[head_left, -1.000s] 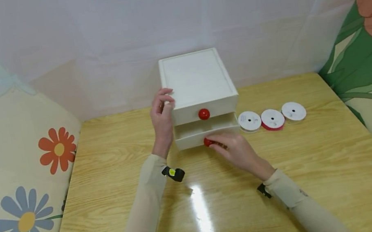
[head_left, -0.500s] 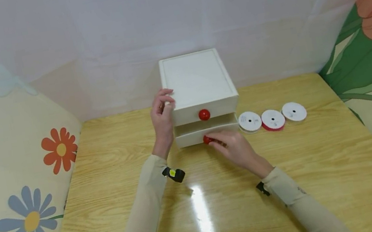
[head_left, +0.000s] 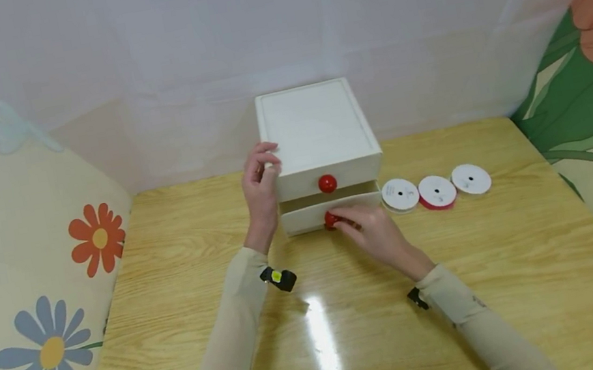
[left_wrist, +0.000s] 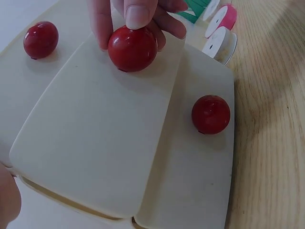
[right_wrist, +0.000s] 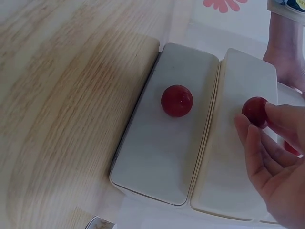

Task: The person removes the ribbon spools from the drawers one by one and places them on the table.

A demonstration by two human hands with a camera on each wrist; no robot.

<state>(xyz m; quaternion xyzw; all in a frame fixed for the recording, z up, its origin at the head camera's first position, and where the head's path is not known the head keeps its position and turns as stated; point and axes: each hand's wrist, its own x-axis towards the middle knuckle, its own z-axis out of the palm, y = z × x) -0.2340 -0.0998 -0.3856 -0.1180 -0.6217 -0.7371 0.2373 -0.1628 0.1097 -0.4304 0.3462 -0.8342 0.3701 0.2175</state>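
A white drawer cabinet (head_left: 315, 122) with red round knobs stands at the back of the table. Its middle drawer (left_wrist: 95, 124) sticks out partway, leaving a narrow gap above its front in the head view. My right hand (head_left: 376, 233) pinches the red knob (left_wrist: 132, 49) of this drawer between thumb and fingers. My left hand (head_left: 259, 185) holds the cabinet's left side near the front, its bent fingers over the top edge. The bottom drawer (right_wrist: 162, 143) sits shut below, and the top drawer (head_left: 348, 172) is also shut.
Right of the cabinet, three ribbon spools lie flat in a row: a white spool (head_left: 400, 193), a spool with red-pink ribbon (head_left: 437, 190) and another white spool (head_left: 471, 179). A pale cloth backdrop (head_left: 195, 84) hangs behind the wooden table (head_left: 176, 246).
My right hand has moved the middle drawer inward, away from me, so the gap above its front is narrower. My left hand keeps its place on the cabinet.
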